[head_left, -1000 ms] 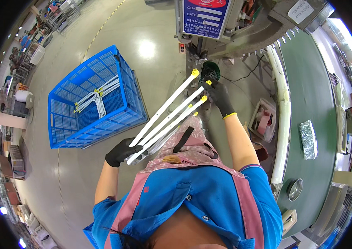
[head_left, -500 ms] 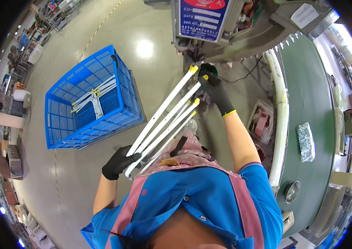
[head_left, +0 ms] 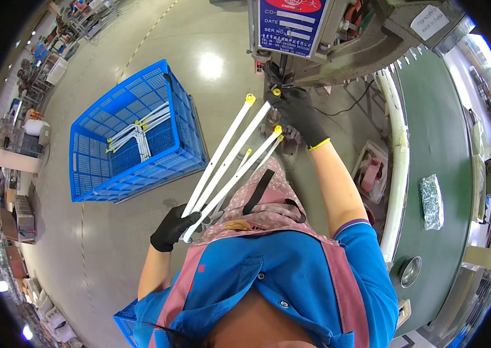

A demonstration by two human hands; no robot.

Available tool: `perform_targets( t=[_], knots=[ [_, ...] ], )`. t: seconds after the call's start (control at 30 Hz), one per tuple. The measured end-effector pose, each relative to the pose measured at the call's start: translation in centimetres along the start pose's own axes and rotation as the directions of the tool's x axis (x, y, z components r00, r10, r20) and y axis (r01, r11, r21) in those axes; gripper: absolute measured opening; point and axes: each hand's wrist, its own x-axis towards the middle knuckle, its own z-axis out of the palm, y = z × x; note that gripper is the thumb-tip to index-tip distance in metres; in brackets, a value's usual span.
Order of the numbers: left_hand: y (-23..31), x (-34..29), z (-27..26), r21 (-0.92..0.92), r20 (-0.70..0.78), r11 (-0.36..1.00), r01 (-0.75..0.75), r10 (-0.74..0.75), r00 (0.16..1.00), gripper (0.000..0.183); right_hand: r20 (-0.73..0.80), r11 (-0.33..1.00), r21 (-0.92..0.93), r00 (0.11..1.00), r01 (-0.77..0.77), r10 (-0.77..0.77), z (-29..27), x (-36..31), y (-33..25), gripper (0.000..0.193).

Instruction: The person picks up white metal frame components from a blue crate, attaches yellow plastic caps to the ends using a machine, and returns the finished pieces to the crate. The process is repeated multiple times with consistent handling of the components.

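Observation:
Several white metal tubes (head_left: 215, 158) with yellow end caps lie fanned out in front of my body. My left hand (head_left: 170, 228), in a black glove, is closed round their lower ends. My right hand (head_left: 300, 115), also gloved in black, grips the upper end of one tube, beside its yellow cap (head_left: 277, 92). That end is close under the head of a grey machine (head_left: 344, 65); whether it touches the machine I cannot tell. Another tube's yellow cap (head_left: 250, 98) stands free to the left. The fingertips of my right hand are partly hidden.
A blue plastic crate (head_left: 75, 174) on the floor at the left holds more white tubes (head_left: 140, 137). To the right runs a green tabletop (head_left: 431, 127) with a silvery packet (head_left: 431, 202) and a round metal dish (head_left: 409, 271). A pale bin (head_left: 371, 174) stands below the machine.
My right hand has brought its tube end up closer to the machine. The outermost tube's capped end has swung left, away from it. My left hand keeps its grip.

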Motion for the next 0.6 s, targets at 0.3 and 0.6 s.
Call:
perform_targets(
  t=[0.3,0.6],
  knots=[
    [-1.3,0.6,0.2,-0.014,0.022,1.0,0.018,-0.017,1.0,0.042,-0.004,0.987,-0.152,0.999,0.053,-0.054,0.1,0.1,0.8,0.037],
    [-2.1,1.2,0.5,0.019,0.049,1.0,-0.006,0.005,0.999,0.048,0.051,0.886,-0.406,0.973,0.225,-0.224,1.6,1.4,3.8,0.018]
  ],
)
